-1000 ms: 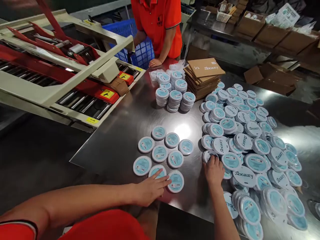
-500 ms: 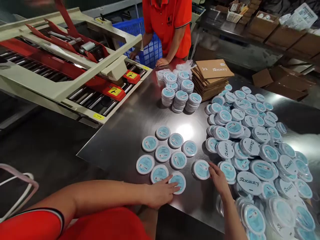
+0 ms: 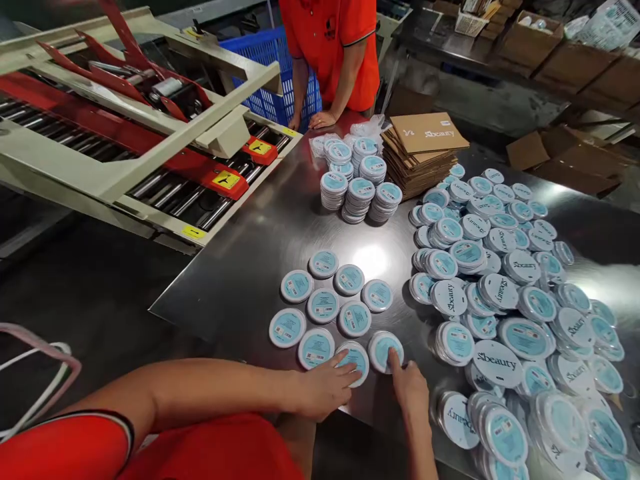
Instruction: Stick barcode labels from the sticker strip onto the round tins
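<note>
A loose cluster of flat, round white packs with pale blue labels (image 3: 323,305) lies face up on the metal table. My left hand (image 3: 325,385) rests with spread fingers on the near edge of a round pack (image 3: 356,360) at the front of the cluster. Just right of it, my right hand (image 3: 411,387) touches the top of another round pack (image 3: 383,351) with an extended finger; the other fingers are bent and partly hidden. That pack lies flat, close beside the one under my left hand.
A big heap of similar packs (image 3: 500,293) covers the table's right side. Stacked packs (image 3: 360,190) stand at the back beside flat cardboard boxes (image 3: 425,133). A co-worker in a red shirt (image 3: 345,53) stands behind, near a blue basket (image 3: 280,70). At left is a roller machine (image 3: 150,140).
My right hand has moved left with a round pack, bringing it from beside the heap to the cluster. My left hand has stayed nearly in place.
</note>
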